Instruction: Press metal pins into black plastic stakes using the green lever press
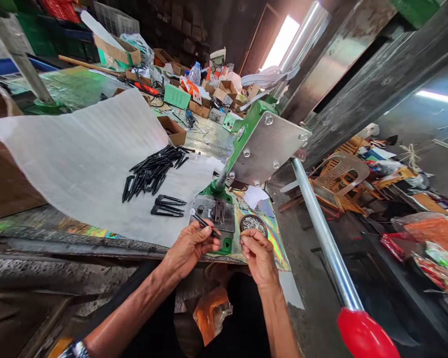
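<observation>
Centrally, we see both forearms reach forward and converge above the near edge of a worn workbench (205,133). The left hand (196,241) is clamped on a pointed black plastic stake (198,219), thumb against fingers; the right hand (260,251) is raised with thumb and fingertips together, and we cannot tell whether they grip anything. Over the bench we note a white sheet (78,154) and, beside it, a green lever press (268,149); cardboard boxes and tools clutter the far side, and a chair (348,169) stands at right. The held stake slants at the near side of the press's base plate (228,219). We find a heap of similar stakes (153,169) and a smaller group (168,205) left of the left hand, and a round dish (254,215) of small metal parts just beyond the right fingertips.
</observation>
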Action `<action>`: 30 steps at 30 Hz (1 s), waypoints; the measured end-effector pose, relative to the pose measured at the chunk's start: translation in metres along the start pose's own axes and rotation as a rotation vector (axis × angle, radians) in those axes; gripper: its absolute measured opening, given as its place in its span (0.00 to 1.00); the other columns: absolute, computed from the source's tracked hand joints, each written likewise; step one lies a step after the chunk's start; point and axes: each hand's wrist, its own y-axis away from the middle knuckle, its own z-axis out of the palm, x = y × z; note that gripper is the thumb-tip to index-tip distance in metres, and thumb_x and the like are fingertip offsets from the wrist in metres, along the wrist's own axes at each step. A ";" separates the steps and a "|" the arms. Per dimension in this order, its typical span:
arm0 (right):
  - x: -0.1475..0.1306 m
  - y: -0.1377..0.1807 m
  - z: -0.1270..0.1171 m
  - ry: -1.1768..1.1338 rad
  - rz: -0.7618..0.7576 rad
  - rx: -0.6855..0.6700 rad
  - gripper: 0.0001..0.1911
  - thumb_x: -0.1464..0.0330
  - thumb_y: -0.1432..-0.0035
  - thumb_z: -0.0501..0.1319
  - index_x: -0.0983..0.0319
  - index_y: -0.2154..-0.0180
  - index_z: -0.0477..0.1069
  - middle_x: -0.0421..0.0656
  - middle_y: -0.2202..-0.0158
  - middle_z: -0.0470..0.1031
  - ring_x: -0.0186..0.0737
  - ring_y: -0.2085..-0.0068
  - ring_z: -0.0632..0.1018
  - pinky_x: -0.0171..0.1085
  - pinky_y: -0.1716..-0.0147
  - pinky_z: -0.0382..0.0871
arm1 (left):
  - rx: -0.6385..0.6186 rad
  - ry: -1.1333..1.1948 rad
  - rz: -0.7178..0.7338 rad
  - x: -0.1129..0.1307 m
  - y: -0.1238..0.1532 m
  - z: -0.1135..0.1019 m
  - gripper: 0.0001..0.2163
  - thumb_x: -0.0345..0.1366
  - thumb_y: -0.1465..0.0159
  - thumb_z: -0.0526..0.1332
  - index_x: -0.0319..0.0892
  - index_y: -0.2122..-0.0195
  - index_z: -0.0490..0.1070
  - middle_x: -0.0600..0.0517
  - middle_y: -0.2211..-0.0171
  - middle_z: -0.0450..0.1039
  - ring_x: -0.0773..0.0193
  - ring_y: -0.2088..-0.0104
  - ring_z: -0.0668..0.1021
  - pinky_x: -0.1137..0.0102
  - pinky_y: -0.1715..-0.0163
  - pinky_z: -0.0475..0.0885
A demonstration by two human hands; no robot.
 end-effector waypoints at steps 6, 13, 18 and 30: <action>-0.017 0.037 0.052 -0.251 0.077 -0.133 0.07 0.68 0.60 0.69 0.64 0.73 0.77 0.39 0.80 0.68 0.26 0.80 0.61 0.31 0.80 0.50 | -0.055 0.153 -0.046 -0.006 0.012 -0.001 0.14 0.29 0.49 0.71 0.36 0.65 0.68 0.49 0.73 0.75 0.66 0.75 0.77 0.74 0.76 0.77; -0.021 0.044 0.061 -0.274 0.072 -0.115 0.09 0.70 0.61 0.69 0.62 0.71 0.76 0.39 0.77 0.70 0.27 0.78 0.64 0.29 0.81 0.49 | -0.113 0.210 -0.055 -0.007 0.019 -0.003 0.15 0.29 0.50 0.72 0.36 0.65 0.68 0.50 0.75 0.74 0.67 0.76 0.77 0.76 0.76 0.76; -0.021 0.047 0.061 -0.227 0.056 -0.099 0.11 0.70 0.61 0.68 0.62 0.70 0.74 0.38 0.76 0.69 0.28 0.78 0.65 0.29 0.82 0.48 | -0.128 0.189 -0.050 -0.008 0.018 -0.004 0.16 0.31 0.50 0.72 0.37 0.65 0.68 0.50 0.74 0.74 0.67 0.75 0.77 0.76 0.76 0.76; -0.011 0.046 0.061 -0.059 -0.057 -0.079 0.09 0.69 0.55 0.62 0.60 0.67 0.69 0.34 0.77 0.66 0.28 0.79 0.60 0.32 0.79 0.48 | -0.187 -0.181 0.174 -0.002 0.020 -0.003 0.13 0.38 0.44 0.68 0.39 0.64 0.67 0.49 0.67 0.74 0.66 0.73 0.75 0.72 0.72 0.74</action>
